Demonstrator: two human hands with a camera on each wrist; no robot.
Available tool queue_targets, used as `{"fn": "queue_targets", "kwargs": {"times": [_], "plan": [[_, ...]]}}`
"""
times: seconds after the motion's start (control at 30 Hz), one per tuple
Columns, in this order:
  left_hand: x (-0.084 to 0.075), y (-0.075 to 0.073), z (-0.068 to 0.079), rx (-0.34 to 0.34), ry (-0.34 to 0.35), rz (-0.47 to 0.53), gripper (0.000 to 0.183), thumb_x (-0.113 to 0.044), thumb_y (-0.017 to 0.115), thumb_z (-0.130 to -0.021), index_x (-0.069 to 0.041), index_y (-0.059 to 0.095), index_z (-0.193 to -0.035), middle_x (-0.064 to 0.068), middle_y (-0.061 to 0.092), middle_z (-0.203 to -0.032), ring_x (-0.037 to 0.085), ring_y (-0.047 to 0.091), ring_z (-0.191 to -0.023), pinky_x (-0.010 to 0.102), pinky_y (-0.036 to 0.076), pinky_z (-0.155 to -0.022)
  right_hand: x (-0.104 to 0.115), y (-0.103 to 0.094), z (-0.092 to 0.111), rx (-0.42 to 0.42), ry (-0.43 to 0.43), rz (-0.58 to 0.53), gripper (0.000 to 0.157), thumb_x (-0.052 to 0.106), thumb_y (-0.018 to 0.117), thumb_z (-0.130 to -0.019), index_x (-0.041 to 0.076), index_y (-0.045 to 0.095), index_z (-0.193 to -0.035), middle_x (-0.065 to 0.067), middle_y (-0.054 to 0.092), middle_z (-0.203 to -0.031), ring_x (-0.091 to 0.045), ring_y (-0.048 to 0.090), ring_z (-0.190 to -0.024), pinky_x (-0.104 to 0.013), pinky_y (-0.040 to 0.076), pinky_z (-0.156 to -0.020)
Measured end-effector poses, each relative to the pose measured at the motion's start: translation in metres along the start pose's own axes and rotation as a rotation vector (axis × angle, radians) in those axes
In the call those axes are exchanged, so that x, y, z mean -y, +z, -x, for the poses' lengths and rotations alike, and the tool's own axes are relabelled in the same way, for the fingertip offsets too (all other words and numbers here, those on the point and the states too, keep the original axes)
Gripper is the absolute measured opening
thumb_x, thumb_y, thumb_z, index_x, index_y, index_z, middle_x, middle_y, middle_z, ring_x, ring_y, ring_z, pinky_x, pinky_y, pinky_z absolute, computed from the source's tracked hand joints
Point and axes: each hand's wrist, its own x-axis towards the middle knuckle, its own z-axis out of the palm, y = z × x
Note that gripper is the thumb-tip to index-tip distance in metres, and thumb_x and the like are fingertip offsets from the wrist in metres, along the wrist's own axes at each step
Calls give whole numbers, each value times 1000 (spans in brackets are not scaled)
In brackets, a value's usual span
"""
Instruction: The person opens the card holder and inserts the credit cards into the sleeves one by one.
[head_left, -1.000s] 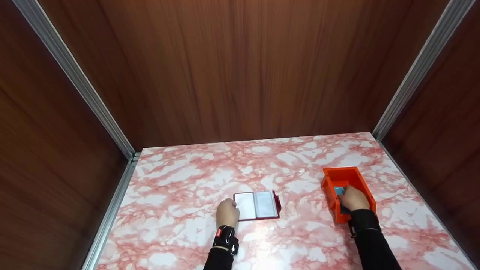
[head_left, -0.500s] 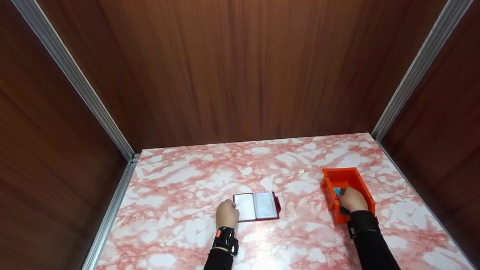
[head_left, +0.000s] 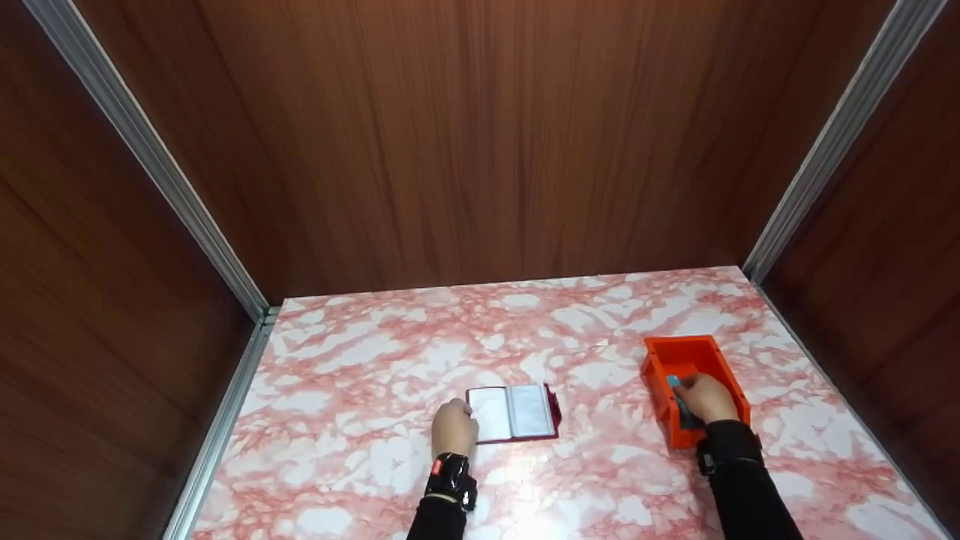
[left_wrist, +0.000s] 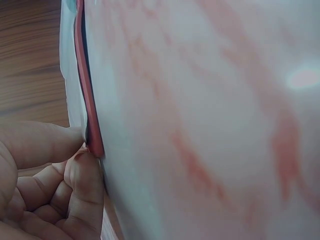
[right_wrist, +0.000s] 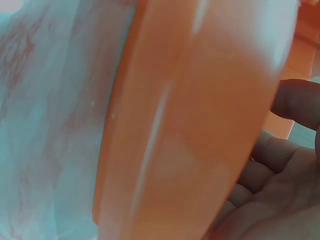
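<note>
A small card holder with a dark red cover and clear sleeve pages lies open on the table. My left hand pinches its left edge; up close in the left wrist view, thumb and finger meet at a corner of the red cover. To the right, my right hand reaches down into an orange bin and pinches a light blue card by its near part. In the right wrist view the bin's wall hides the fingertips of the right hand.
Something dark lies in the near end of the bin. The table has a pink and white marbled top. Wood-grain panels enclose it at the back and both sides, with metal rails at the corners.
Inside the bin, the right hand's fingers have shifted slightly on the blue card, and less of the card's face shows now. The left hand and the card holder have stayed put.
</note>
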Motion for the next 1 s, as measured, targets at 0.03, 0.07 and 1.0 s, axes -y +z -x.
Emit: {"fn": "queue_targets", "kwargs": {"times": [0.03, 0.07, 1.0], "plan": [[0, 0, 0, 0, 1, -2, 11, 6, 68, -68, -2, 64, -74, 9, 59, -68, 33, 62, -69, 44, 49, -68, 0, 0, 0, 5, 4, -10, 45, 19, 51, -101, -19, 49, -125, -37, 52, -124, -44, 55, -105, -54, 45, -92], [0, 0, 0, 0, 1, -3, 11, 6, 69, -68, -2, 64, -74, 9, 59, -68, 33, 62, -69, 44, 49, -68, 0, -1, 0, 9, 9, -21, 46, 19, 51, -101, -19, 49, -125, -37, 52, -124, -43, 54, -105, -54, 45, -92], [1, 2, -2, -2, -8, 0, 12, 7, 69, -67, -1, 65, -75, 10, 61, -69, 34, 63, -71, 45, 50, -70, 0, -2, 0, -62, -24, -41, 31, 6, 51, -96, -16, 56, -117, -34, 57, -114, -41, 56, -95, -53, 46, -86]]}}
